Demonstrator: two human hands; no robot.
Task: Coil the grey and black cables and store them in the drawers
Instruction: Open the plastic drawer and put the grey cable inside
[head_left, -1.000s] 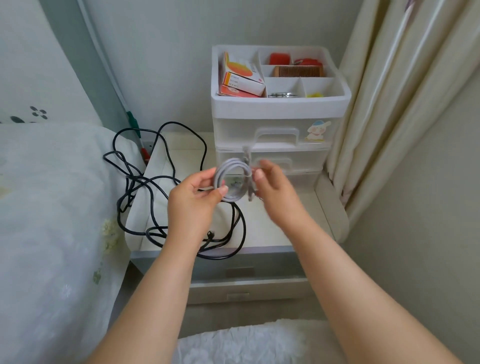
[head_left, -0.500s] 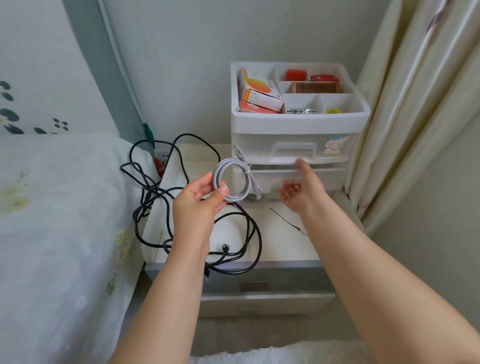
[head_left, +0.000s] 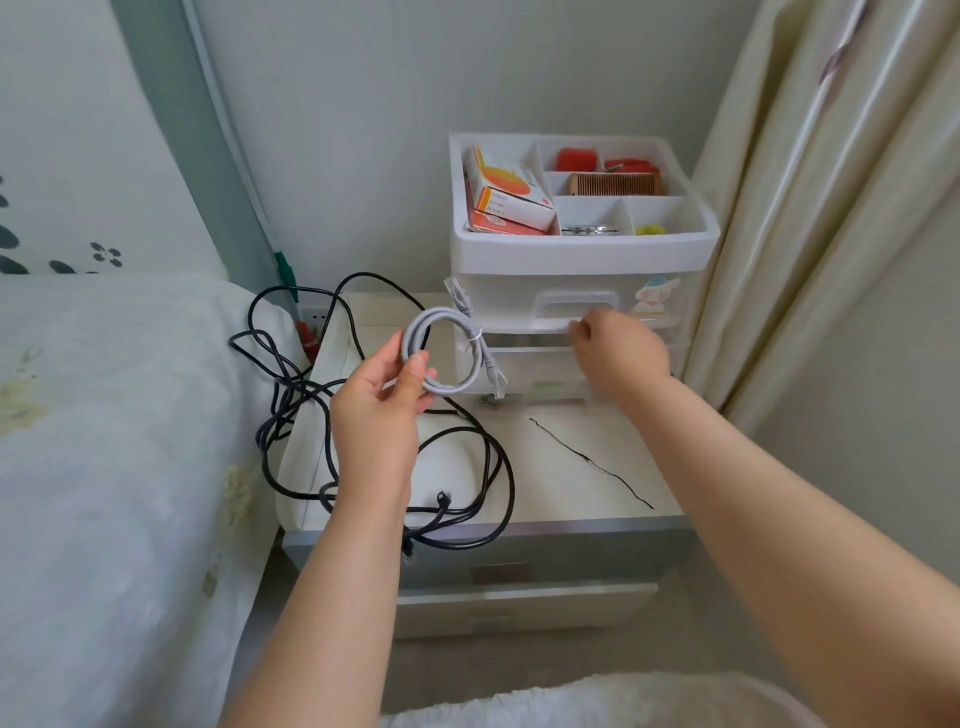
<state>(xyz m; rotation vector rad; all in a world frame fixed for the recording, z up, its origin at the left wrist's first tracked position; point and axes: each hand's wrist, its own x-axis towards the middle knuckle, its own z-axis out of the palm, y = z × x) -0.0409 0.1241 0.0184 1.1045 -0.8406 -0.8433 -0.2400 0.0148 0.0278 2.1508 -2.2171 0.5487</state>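
Observation:
My left hand (head_left: 382, 402) holds the grey cable (head_left: 457, 340), coiled into a small ring and bound with a white tie, its two clear plugs sticking out. It hovers left of the white drawer unit (head_left: 582, 257). My right hand (head_left: 618, 351) curls its fingers on the handle of the upper drawer (head_left: 574, 306), which looks closed or barely out. The black cable (head_left: 317, 395) lies loose and tangled across the nightstand (head_left: 566, 483), trailing over its left edge toward the bed. A thin black tie (head_left: 589, 460) lies on the nightstand top.
The unit's top tray holds orange boxes (head_left: 511, 195), a wooden comb (head_left: 613, 183) and small red items. A bed (head_left: 114, 441) is at the left, a curtain (head_left: 810, 208) at the right, and the nightstand's own drawer (head_left: 519, 608) below.
My right hand let go of the grey coil and reached up to the upper drawer handle. My left hand keeps the coil, raised slightly. The view shifted left and closer.

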